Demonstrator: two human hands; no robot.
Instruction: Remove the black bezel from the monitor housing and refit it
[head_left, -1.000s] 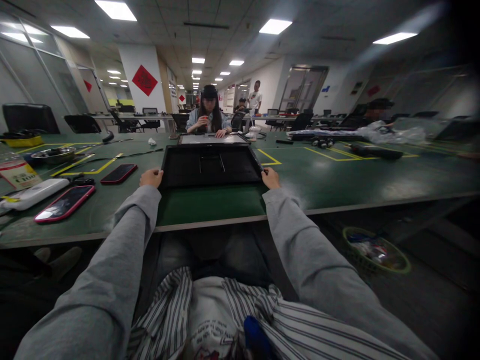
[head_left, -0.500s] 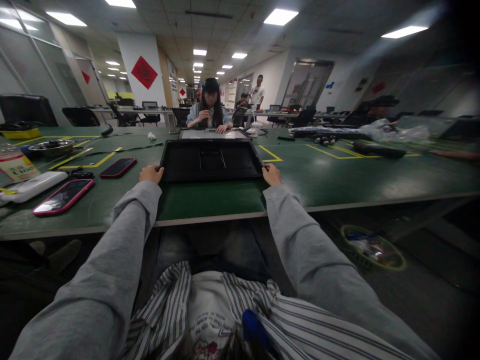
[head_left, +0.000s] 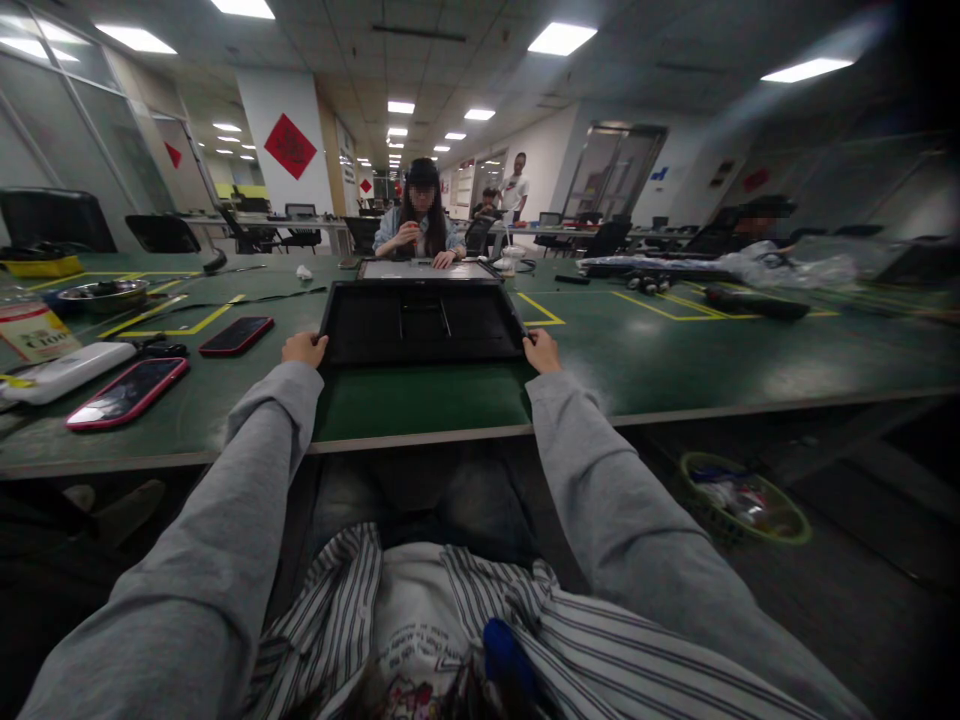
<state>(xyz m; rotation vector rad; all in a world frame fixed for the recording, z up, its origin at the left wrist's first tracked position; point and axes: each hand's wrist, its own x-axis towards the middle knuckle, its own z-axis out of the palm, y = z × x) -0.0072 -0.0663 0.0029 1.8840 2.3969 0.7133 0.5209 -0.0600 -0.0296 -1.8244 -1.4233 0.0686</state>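
A black monitor back cover (head_left: pixel 360 325), a wide shallow shell with a raised rim and a rectangular feature in its middle, rests on the green table (head_left: pixel 420 400) in front of me. My left hand (head_left: pixel 304 348) is closed around its left edge near the front corner, thumb on the rim. At the opposite edge, my right hand (head_left: pixel 541 350) grips it the same way. The fingers under or behind the rim are mostly hidden.
Two phones in red cases (head_left: pixel 127 393), a white power strip-like object (head_left: pixel 71 374) and a metal bowl (head_left: pixel 103 293) lie to the left. Across the table a person (head_left: pixel 421 220) works at a grey panel (head_left: pixel 382 269). A green basket (head_left: pixel 742 500) stands below, right.
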